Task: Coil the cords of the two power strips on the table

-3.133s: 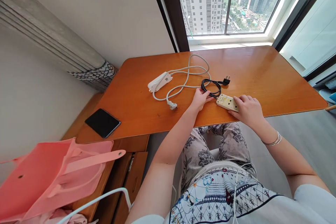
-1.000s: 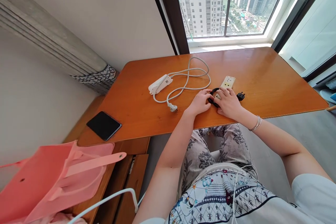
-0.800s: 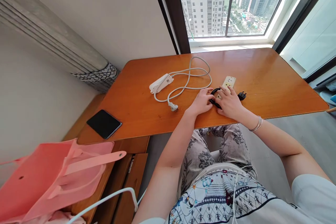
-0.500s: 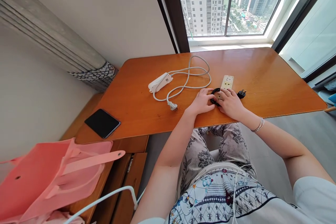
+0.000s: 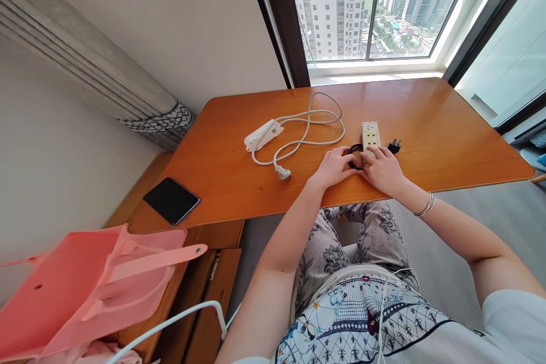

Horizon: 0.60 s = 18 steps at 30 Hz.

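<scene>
At the table's near edge, my left hand (image 5: 334, 167) has its fingers closed on the left side of a small coil of black cable (image 5: 354, 149). My right hand (image 5: 383, 171) is curled over the coil's right side and covers the near end of a cream power strip (image 5: 371, 135). Part of the cable is hidden under the fingers. A black plug (image 5: 394, 146) with its prongs pointing away lies just beyond my right fingers. To the left rests a white power strip (image 5: 263, 135) with a looped white cord (image 5: 303, 141) and a white plug (image 5: 282, 172).
The orange-brown wooden table (image 5: 230, 182) stands before a window (image 5: 375, 11). A black phone (image 5: 171, 200) lies at its left corner. Below that, a pink bag (image 5: 85, 278) sits open on a wooden cabinet (image 5: 213, 290), with a white tube (image 5: 187, 310) in front.
My right hand has shifted slightly, showing more of the cream power strip. The black plug has turned and now points farther away from me. The view has moved a little.
</scene>
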Motion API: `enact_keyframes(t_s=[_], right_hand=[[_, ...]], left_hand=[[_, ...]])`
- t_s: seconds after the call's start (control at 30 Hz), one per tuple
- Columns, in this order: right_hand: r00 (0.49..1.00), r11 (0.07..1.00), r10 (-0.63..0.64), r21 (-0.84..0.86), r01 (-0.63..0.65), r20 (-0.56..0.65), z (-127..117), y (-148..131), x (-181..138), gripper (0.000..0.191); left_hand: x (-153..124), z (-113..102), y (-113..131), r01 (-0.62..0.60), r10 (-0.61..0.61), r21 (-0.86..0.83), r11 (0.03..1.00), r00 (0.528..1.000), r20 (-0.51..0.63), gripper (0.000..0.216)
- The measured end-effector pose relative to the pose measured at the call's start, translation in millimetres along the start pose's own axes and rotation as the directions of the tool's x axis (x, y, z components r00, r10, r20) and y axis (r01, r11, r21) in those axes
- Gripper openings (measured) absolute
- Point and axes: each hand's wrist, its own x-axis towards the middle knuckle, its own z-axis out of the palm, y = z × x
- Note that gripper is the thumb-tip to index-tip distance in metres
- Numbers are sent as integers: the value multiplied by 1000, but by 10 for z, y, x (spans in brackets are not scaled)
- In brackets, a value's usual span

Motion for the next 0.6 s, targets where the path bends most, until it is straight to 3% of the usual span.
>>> enact_keyframes(t_s=[0.27, 0.37, 0.47, 0.6], right_hand=[[986, 995, 104, 23, -101, -133, 147, -119, -42, 26], [984, 992, 123, 2, -123, -132, 164, -78, -57, 24], [980, 986, 162, -11, -165, -114, 179, 119, -79, 27], [953, 954, 298, -18, -300, -60, 188, 599, -70, 31]], left_hand=[[-7, 32, 2, 38, -38, -45, 998, 999, -1, 24], [-27, 32, -24, 18, -18, -89, 996, 1000, 5, 40], [-45, 37, -49, 25, -30, -150, 988, 999, -28, 63], [-50, 46, -23, 54, -59, -139, 989, 998, -33, 64]])
